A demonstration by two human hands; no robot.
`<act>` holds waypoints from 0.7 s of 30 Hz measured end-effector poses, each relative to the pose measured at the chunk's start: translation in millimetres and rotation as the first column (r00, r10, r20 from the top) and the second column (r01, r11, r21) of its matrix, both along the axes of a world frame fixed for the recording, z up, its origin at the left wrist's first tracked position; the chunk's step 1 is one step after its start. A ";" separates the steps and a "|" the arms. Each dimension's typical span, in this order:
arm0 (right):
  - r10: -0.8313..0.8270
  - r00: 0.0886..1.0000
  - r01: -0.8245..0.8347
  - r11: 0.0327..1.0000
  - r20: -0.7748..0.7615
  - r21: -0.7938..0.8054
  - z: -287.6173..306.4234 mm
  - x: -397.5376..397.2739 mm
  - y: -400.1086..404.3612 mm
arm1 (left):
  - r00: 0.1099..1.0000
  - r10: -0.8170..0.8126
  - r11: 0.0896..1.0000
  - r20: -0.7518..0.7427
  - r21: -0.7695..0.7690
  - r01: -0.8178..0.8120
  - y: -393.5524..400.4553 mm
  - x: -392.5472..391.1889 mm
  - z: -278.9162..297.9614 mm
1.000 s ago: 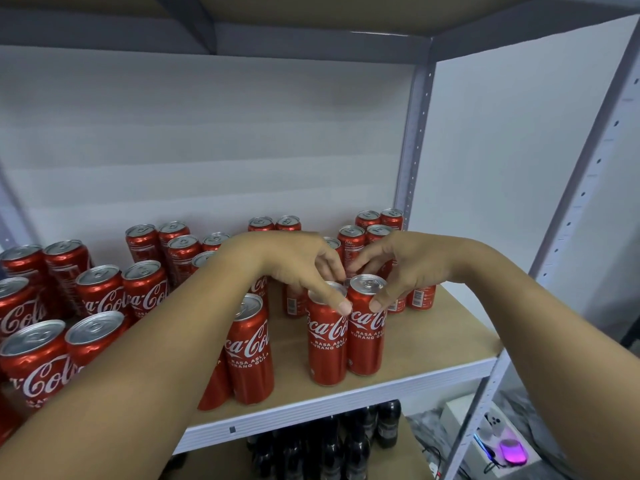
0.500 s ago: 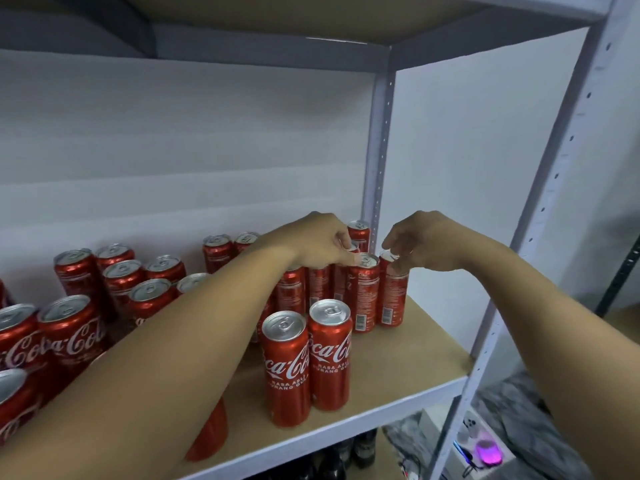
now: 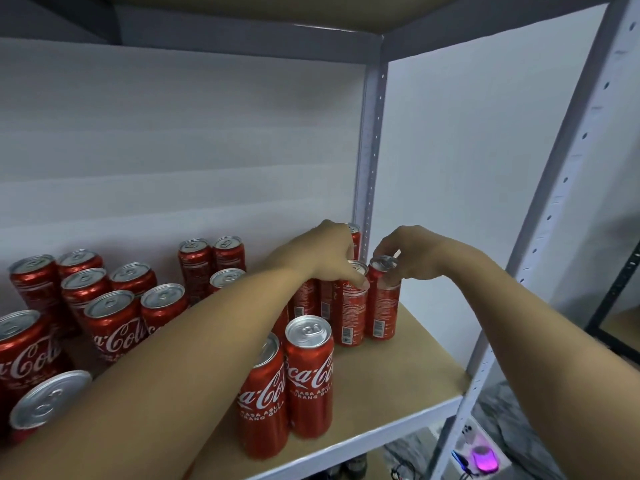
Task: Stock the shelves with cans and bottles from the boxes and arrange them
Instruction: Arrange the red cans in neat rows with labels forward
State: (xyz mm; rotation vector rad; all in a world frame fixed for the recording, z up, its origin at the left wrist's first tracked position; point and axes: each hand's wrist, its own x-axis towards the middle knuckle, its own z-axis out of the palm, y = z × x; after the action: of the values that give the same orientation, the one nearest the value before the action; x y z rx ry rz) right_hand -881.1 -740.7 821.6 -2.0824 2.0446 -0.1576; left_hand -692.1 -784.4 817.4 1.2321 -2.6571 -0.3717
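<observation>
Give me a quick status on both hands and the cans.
Left hand grips a can by its top. Right hand pinches the next can. Both cans upright on shelf. Nothing in the way.

Head camera looks down, close, onto the shelf [image 3: 408, 344].

- Your left forearm [image 3: 194, 344] hides the lower part of several red cans [image 3: 162, 303] and most of the cans behind the left hand [image 3: 322, 258].
- The cans at the left edge [image 3: 20, 344] are cut off.
- The dark bottles [image 3: 349, 467] below the shelf [image 3: 398, 368] barely show.
- The small print on the rear can labels [image 3: 348, 317] is too small for you to read.
</observation>
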 end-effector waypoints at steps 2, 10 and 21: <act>0.031 0.999 -0.033 0.998 0.044 0.046 4.0 -5.5 0.0 | 0.998 -0.057 0.997 0.021 0.049 0.055 -2.9 2.8 4.6; 0.029 0.976 -0.070 0.981 0.217 0.182 14.7 -5.6 3.9 | 0.993 -0.119 0.986 -0.012 0.113 0.120 -0.6 6.3 5.9; 0.000 0.967 -0.046 0.984 0.257 0.172 13.5 -3.3 13.7 | 0.989 -0.146 0.978 -0.002 0.149 0.144 4.7 10.0 6.0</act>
State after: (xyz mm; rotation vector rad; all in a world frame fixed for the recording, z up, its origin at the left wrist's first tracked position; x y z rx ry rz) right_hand -884.4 -727.0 835.2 -1.8707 1.8122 -0.2202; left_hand -682.1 -779.7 823.4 1.0827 -2.7787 -0.5989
